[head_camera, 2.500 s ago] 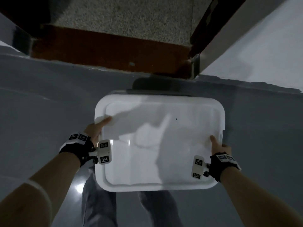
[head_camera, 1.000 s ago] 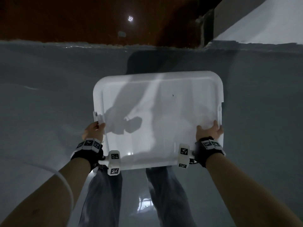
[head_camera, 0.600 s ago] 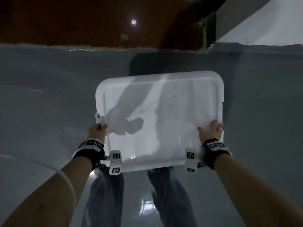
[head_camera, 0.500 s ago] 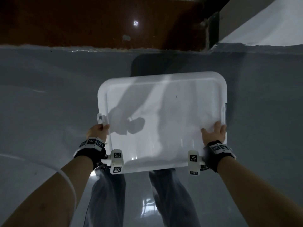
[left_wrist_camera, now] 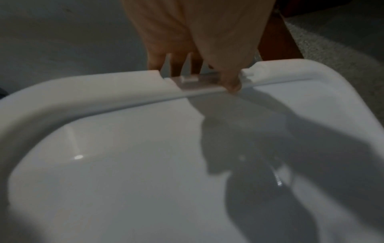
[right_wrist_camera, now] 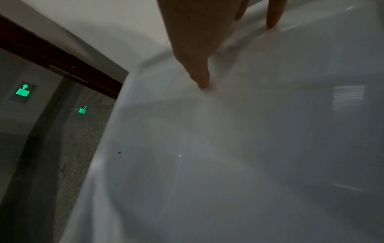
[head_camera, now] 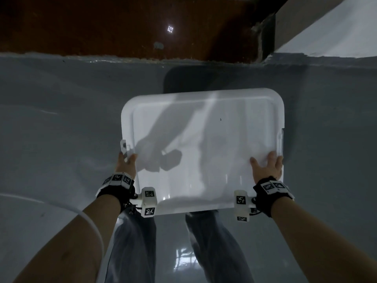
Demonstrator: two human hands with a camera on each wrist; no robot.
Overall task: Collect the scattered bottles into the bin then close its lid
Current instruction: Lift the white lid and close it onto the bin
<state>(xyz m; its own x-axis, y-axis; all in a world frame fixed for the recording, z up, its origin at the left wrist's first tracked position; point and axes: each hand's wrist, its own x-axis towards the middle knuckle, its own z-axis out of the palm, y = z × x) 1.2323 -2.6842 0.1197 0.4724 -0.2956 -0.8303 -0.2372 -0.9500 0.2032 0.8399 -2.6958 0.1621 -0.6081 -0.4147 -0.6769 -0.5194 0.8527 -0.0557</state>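
- A white lid [head_camera: 204, 144] covers the bin; it sits on the gray floor [head_camera: 61, 129], just in front of the person's legs [head_camera: 134, 248].
- The bin under the lid is hidden, and so are any bottles.
- The left hand [head_camera: 126, 163] is at the lid's left edge, toward the near end.
- In the left wrist view, its thumb [left_wrist_camera: 232, 82] presses on a small clear latch [left_wrist_camera: 197, 83] set in a notch of the rim, and the other fingers [left_wrist_camera: 176, 64] reach down over the outside of the edge. So this hand pinches the latch at the lid's edge.
- The right hand [head_camera: 267, 167] lies on top of the lid at its right edge, also toward the near end.
- Its fingers are spread, and the tips press down on the lid; it grips nothing.
- Shadows of the arms fall across the lid's top.
- Each wrist wears a black band with small black-and-white square tags [head_camera: 120, 178].
- Past the far end of the lid there is a strip of dark red floor [head_camera: 122, 27], and a white wall [head_camera: 336, 33] at the far right.
- The right wrist view shows two small green glowing signs [right_wrist_camera: 23, 92] far off.
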